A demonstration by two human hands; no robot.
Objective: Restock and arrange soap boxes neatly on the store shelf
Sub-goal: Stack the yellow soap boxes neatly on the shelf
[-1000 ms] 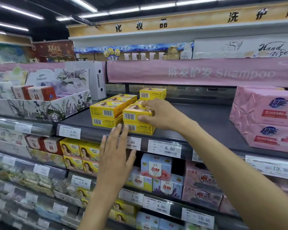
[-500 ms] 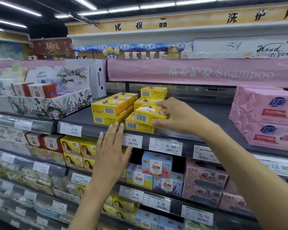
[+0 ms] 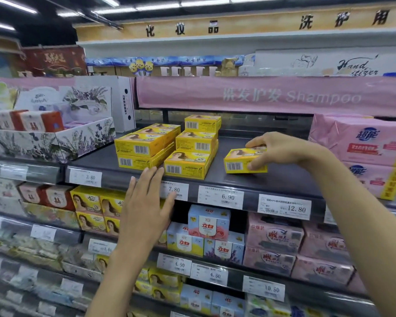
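Head view: the right hand [image 3: 281, 148] pinches one yellow soap box [image 3: 242, 162] at its right end, with the thumb on the front face and the fingers over the top. The box is a little tilted and low over the dark shelf [image 3: 284, 179]; I cannot tell if it touches the board. It is apart from the stacked yellow boxes [image 3: 188, 154] on its left, and pink packs [image 3: 361, 143] stand on its right. The left hand [image 3: 146, 202] is flat with straight fingers and holds nothing. Its fingertips are at the shelf edge, just beside the 7.80 price tag [image 3: 174, 191].
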